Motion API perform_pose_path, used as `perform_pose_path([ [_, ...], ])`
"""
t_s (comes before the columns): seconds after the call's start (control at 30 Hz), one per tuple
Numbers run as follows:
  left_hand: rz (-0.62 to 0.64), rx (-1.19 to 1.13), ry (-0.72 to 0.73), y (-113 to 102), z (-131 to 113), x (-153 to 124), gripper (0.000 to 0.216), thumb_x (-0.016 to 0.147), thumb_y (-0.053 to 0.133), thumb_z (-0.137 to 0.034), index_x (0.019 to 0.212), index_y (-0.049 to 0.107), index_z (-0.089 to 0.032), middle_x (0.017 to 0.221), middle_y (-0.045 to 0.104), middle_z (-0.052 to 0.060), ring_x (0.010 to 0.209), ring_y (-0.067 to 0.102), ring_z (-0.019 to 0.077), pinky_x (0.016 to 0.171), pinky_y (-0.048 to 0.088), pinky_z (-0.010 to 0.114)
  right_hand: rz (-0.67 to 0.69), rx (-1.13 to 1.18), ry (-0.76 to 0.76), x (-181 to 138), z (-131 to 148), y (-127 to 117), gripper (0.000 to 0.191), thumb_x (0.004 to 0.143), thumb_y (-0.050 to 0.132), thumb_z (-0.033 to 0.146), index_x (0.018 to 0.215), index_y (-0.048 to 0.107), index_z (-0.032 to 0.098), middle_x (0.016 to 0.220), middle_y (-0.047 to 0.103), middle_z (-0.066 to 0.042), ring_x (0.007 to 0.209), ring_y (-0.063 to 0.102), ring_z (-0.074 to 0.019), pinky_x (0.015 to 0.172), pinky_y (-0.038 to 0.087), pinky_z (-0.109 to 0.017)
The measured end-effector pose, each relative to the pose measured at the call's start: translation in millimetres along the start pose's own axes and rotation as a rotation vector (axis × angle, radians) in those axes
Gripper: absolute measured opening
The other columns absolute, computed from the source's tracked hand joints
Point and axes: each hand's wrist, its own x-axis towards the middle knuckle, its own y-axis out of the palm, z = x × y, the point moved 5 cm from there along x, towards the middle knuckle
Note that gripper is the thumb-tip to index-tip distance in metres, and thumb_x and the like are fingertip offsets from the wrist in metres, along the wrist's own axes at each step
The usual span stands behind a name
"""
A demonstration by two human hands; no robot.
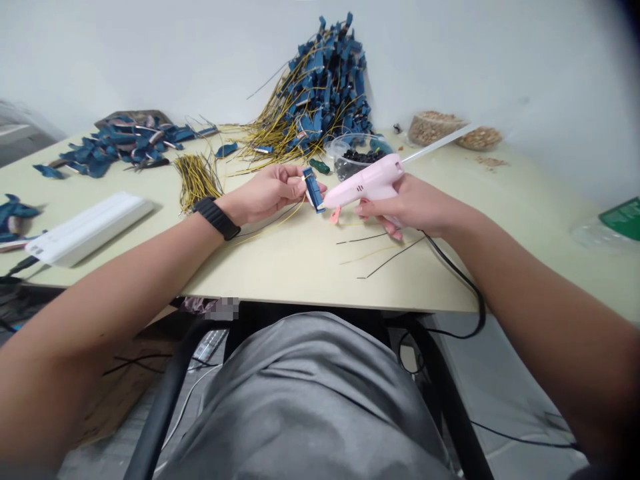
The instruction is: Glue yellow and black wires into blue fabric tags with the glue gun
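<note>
My left hand point(267, 193) pinches a small blue connector part point(313, 189) with a yellow wire trailing from it, held just above the pale table point(300, 267). A black watch band point(217, 218) sits on that wrist. My right hand point(407, 208) is wrapped round the grip of a pink glue gun point(367, 181), whose nozzle touches the blue part. A clear glue stick point(435, 144) juts out of the gun's back. The gun's black cord point(465, 283) drops over the table's front edge.
A tall heap of blue parts with yellow wires point(320, 87) stands at the back. More blue parts point(120, 143) lie at the left, with a yellow wire bundle point(196, 179), a white box point(90, 227), a clear tub point(355, 153) and loose wires point(380, 257).
</note>
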Motion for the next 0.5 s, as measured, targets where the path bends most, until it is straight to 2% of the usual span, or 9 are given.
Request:
perform_pose_path([
  [0.1,-0.016,0.005,-0.008,-0.4,-0.5,-0.8,0.02,0.095,0.101,-0.003,0.101,0.087,-0.015,0.11,0.096,0.013,0.12,0.095,0.03,0.126,0.069,0.046,0.013,-0.031,0.008,0.3,-0.5,0.7,0.012,0.101,0.095,0.017,0.095,0.085,0.021,0.063,0.068,-0.001,0.044,0.055,-0.0159,0.035,0.049,-0.028],
  [0.23,-0.005,0.032,-0.011,-1.8,0.5,-0.1,0.02,0.094,0.102,-0.006,0.101,0.085,-0.015,0.111,0.096,0.013,0.119,0.096,0.03,0.127,0.07,0.047,0.008,-0.056,0.024,0.4,-0.4,-0.3,0.013,0.101,0.096,0.015,0.096,0.086,0.021,0.065,0.067,0.001,0.045,0.055,-0.0141,0.036,0.051,-0.026],
  [0.37,0.018,0.082,0.006,-5.7,1.5,0.8,0.021,0.094,0.103,-0.01,0.1,0.084,-0.017,0.109,0.095,0.012,0.123,0.096,0.0333,0.134,0.068,0.054,-0.002,-0.061,0.047,-3.2,4.1,-1.3,0.025,0.103,0.097,0.014,0.085,0.081,0.021,0.061,0.064,0.0,0.045,0.055,-0.0132,0.037,0.05,-0.026],
  [0.5,-0.005,0.113,0.021,-9.0,1.5,0.4,0.021,0.096,0.101,-0.013,0.097,0.081,-0.018,0.108,0.094,0.01,0.12,0.095,0.0338,0.139,0.066,0.062,-0.014,-0.022,0.021,-3.4,5.9,-2.6,0.017,0.101,0.099,0.015,0.094,0.084,0.02,0.068,0.066,0.001,0.046,0.054,-0.0135,0.036,0.048,-0.028],
])
